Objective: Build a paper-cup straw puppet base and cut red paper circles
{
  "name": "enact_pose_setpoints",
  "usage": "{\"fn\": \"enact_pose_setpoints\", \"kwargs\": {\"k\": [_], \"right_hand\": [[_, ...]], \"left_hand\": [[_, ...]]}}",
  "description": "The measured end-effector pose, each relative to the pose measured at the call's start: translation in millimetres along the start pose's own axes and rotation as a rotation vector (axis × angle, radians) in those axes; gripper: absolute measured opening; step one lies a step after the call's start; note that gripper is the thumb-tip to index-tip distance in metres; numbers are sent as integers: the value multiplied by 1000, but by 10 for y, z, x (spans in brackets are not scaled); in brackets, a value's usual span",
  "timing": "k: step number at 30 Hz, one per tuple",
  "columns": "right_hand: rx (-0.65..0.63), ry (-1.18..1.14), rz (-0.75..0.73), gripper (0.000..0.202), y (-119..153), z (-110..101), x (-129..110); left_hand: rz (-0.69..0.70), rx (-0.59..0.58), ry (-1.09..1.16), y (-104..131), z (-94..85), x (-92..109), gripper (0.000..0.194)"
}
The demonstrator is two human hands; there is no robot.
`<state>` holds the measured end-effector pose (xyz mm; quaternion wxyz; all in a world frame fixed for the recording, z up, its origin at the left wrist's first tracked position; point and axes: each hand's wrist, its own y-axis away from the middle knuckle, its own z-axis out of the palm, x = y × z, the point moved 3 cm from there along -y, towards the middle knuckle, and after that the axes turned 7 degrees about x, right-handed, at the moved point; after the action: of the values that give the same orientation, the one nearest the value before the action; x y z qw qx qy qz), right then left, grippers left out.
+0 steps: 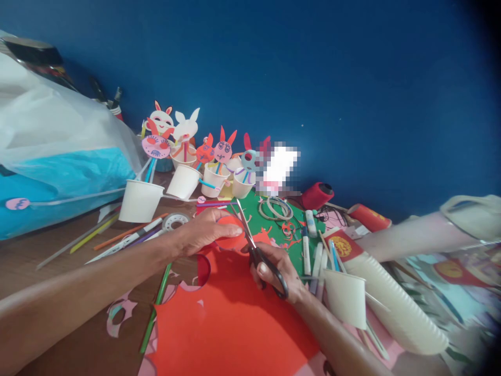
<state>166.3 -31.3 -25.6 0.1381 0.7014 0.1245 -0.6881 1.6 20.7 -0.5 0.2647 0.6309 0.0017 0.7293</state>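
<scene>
My left hand [211, 227] pinches a rounded piece of red paper [230, 235], its thumb lying on top. In my right hand [276, 263] are scissors [254, 237] with black handles, the blades parted and pointing away beside the right edge of that rounded piece. Below both hands spreads a large red sheet [230, 318] with curved bites cut from its left edge. Whether the rounded piece still joins the sheet I cannot tell. Under and past the hands lies a green sheet [295, 245] strewn with red and pink scraps.
Paper cups [141, 201] holding paper rabbit-like faces on sticks line the back. A tape roll [175, 222], markers [306, 253] and pipe cleaners lie around. At right stand a white cup [346, 297] and a long stack of cups [395, 297]. A plastic bag [58, 130] bulges at left.
</scene>
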Motion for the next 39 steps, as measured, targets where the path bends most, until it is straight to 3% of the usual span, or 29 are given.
{"fn": "enact_pose_setpoints", "kwargs": {"k": [6,11,20,33,39], "right_hand": [[18,19,-4,48,-8,-27,10],[-38,18,-21,49,-3,-13,13],[-31,44,-16,51,10,2,3],[-14,-19,8,49,11,1,2],[-72,-32,1,49,14,-12,27]], "left_hand": [[-13,13,71,-11,14,-32,14],[13,28,-6,-15,-6,-40,11],[-14,63,-71,18,3,12,9],[-21,1,37,-26,-18,-44,7],[-6,-18,41,-49,-35,-52,6]]}}
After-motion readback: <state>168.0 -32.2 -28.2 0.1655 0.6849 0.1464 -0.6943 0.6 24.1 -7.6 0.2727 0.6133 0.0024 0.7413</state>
